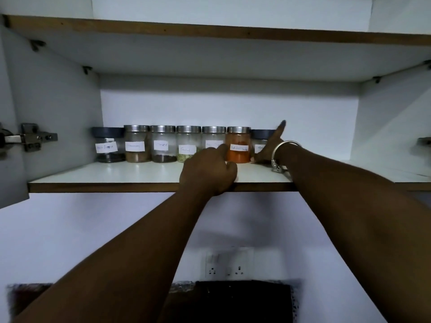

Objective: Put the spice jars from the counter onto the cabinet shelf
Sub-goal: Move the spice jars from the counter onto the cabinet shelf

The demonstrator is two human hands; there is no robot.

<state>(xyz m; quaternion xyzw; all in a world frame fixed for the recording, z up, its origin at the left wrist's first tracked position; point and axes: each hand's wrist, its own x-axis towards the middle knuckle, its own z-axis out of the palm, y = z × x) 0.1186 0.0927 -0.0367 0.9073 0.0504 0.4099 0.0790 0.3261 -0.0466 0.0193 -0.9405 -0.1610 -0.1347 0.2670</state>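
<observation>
Several labelled spice jars stand in a row at the back of the white cabinet shelf. A dark-lidded black pepper jar is at the left end, and steel-lidded jars follow. My left hand rests on the shelf with its fingers curled and holds nothing. Its index finger points at the red chilli powder jar and touches it. My right hand, with a bangle on the wrist, lies against the right side of the last dark-lidded jar. Its fingers are spread, and it hides most of that jar.
An upper shelf hangs over the jars. A door hinge is fixed to the left cabinet wall. To the right of the jar row lies bare shelf. Below the cabinet is a wall socket, and under it a dark counter.
</observation>
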